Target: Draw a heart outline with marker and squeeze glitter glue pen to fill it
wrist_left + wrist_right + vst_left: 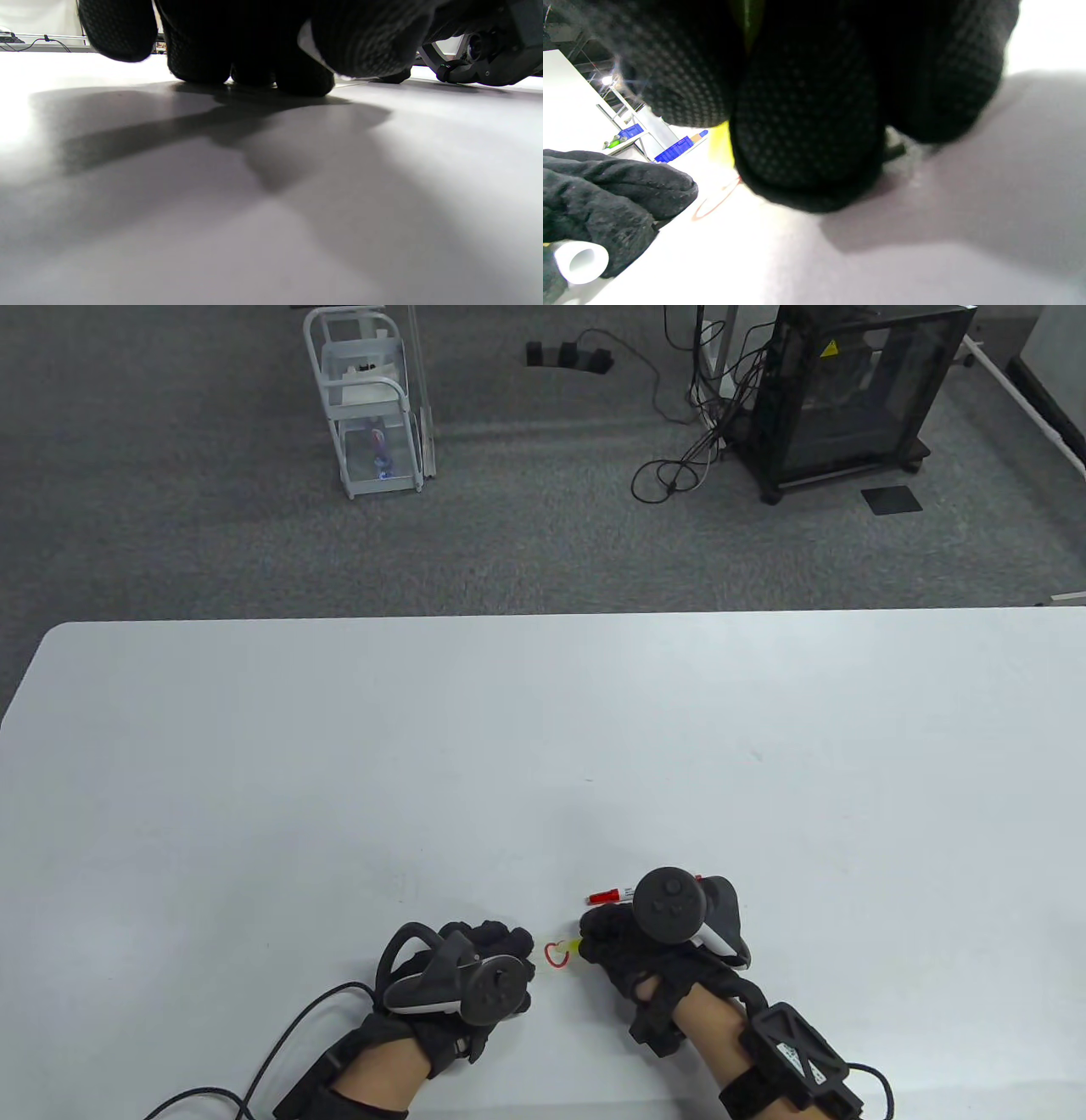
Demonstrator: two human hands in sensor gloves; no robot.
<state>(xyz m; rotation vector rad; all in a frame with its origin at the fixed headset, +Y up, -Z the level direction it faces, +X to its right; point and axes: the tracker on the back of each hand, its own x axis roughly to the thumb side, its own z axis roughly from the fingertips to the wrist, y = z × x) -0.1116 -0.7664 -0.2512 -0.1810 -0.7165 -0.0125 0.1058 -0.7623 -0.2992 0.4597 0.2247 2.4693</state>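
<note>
Right hand (pixel 645 959) pinches glue pen (pixel 573 948); white table (pixel 543 746); grey carpet (pixel 170 517).

The right hand (pixel 632 946) covers most of the glue pen (pixel 574 945), leaving only its yellow tip out beside the heart (pixel 556 954). Behind that hand, the marker (pixel 612 894) is hidden past its red cap by the tracker (pixel 672 906). In the right wrist view the fingers (pixel 806 127) blur and block the pen's body.

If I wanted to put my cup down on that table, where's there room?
Nearly all of the white table is bare: its far half, and both sides beyond the hands. It is crowded only at the near edge, where the left hand, red heart, red marker and right hand cluster.
</note>
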